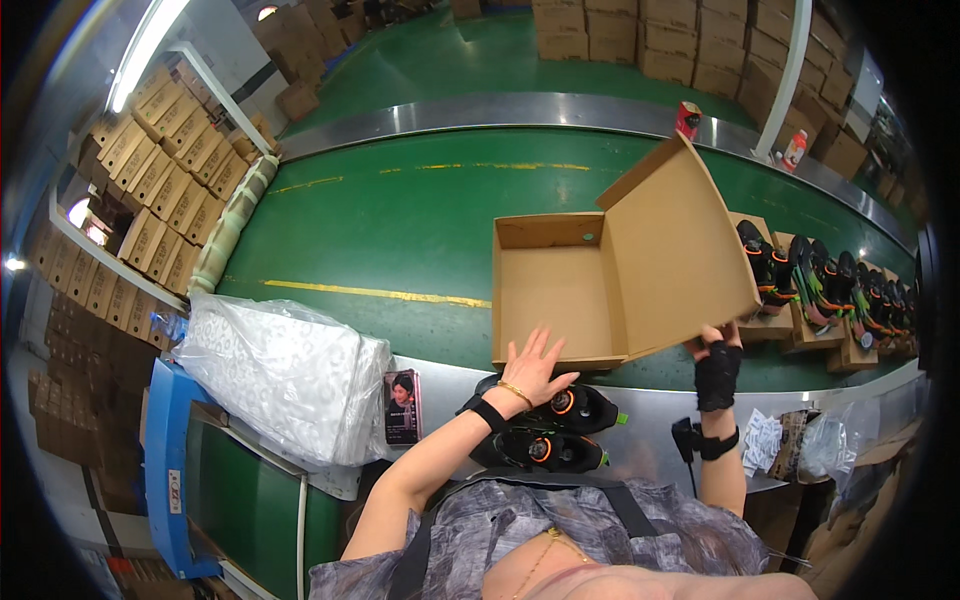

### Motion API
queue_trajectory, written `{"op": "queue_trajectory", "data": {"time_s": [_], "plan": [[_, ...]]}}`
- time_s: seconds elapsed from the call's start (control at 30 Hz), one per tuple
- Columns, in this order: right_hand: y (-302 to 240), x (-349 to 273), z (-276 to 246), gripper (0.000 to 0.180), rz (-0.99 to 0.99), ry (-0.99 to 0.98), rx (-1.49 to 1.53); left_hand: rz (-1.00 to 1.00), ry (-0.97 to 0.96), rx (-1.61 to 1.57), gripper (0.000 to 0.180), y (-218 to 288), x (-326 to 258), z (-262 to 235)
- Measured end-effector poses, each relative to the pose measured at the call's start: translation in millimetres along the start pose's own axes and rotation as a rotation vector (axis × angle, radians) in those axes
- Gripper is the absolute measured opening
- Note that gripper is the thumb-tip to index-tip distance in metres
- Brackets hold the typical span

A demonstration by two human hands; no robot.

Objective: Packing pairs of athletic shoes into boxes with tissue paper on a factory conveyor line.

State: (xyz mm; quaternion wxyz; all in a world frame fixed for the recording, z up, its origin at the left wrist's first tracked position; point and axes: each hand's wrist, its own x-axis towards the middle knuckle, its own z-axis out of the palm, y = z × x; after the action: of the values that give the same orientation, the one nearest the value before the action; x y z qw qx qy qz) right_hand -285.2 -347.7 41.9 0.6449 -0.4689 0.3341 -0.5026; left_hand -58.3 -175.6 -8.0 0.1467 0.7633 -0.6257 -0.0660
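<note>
An open brown cardboard shoe box (548,352) sits in front of me, its lid (690,250) folded out to the right. Nothing lies inside the part of the box that shows. My left hand (533,368), fingers spread, rests at the near wall of the box. Under and beside it on the metal ledge lies a pair of black sneakers (585,408) with orange and green details. My right hand (718,345), in a black wrap, has its fingers closed on the near corner of the lid.
A green conveyor belt (400,230) runs across. To the right stand boxes topped with black sneakers (825,270). On the left are a plastic-wrapped white stack (290,370), a picture card (403,408) and stacked shoe boxes (160,200). White packets (762,440) lie at the right.
</note>
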Motion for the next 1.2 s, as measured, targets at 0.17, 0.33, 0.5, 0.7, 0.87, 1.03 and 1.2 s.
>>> {"op": "queue_trajectory", "data": {"time_s": [0.17,0.33,0.5,0.7,0.87,1.03,1.2], "plan": [[58.0,-35.9,-135.1,0.057,0.199,0.442,-0.689,-0.007,-0.122,-0.136,0.052,-45.8,-18.8,8.8],[109.6,-101.9,-197.4,0.041,0.404,0.518,-1.757,-0.072,0.400,-0.475,0.040,-78.9,-52.4,-7.9],[146.3,-142.3,-247.3,0.038,0.764,0.352,-1.795,-0.505,0.597,-0.673,0.033,-152.7,-99.7,-39.5],[151.2,-138.8,-252.9,0.035,0.636,0.384,-1.774,-0.869,1.179,-0.953,0.026,-264.7,-188.8,-89.0],[147.5,-129.2,-245.8,0.033,0.456,0.407,-1.737,-1.222,0.871,-0.284,0.028,-370.7,-282.5,-62.3],[150.0,-133.5,-246.5,0.031,0.241,0.451,-1.692,-1.174,0.098,0.345,0.056,-309.1,-241.5,-77.6],[127.4,-109.5,-215.9,0.025,-0.201,0.623,-1.487,-1.174,-0.089,0.272,0.063,-313.4,-235.2,-64.3]]}}
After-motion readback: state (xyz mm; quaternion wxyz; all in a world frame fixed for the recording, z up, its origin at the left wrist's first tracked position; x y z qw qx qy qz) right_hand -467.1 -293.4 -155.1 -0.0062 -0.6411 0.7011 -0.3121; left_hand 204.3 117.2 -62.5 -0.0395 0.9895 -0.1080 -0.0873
